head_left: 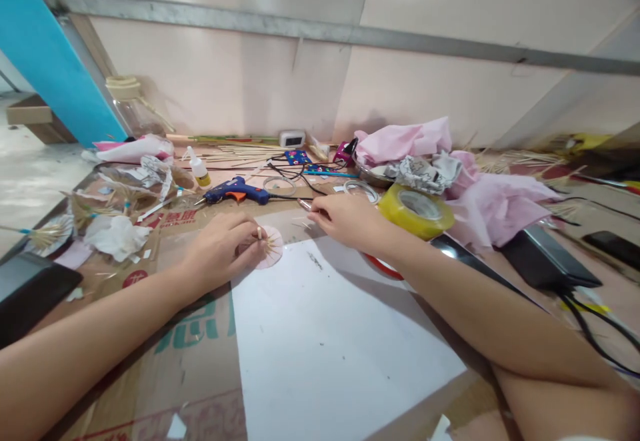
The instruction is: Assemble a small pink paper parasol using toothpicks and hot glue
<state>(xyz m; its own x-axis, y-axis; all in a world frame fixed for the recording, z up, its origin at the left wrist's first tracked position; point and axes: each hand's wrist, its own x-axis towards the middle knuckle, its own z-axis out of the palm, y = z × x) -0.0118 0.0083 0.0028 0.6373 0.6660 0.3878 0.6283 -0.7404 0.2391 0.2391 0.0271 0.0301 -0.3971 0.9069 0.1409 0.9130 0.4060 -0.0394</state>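
Note:
My left hand (226,249) closes on a small pale pink disc (273,246) with thin straw-coloured ribs fanning out from its middle, like a tiny paper umbrella. The disc is at the far left corner of a white sheet of paper (330,334); part of it is hidden by my fingers. My right hand (347,218) is closed around a slim shiny tool (304,205) whose tip points left; its kind cannot be made out. Just beyond my hands lies a blue hot glue gun (235,191) with an orange trigger, its nozzle to the left.
Cardboard (190,374) covers the tabletop. A yellow tape roll (417,211) lies beside my right forearm, with pink cloth (505,208) behind it. A small glue bottle (199,168), crumpled tissue (117,236) and a black box (550,258) stand around. Thin sticks lie along the wall.

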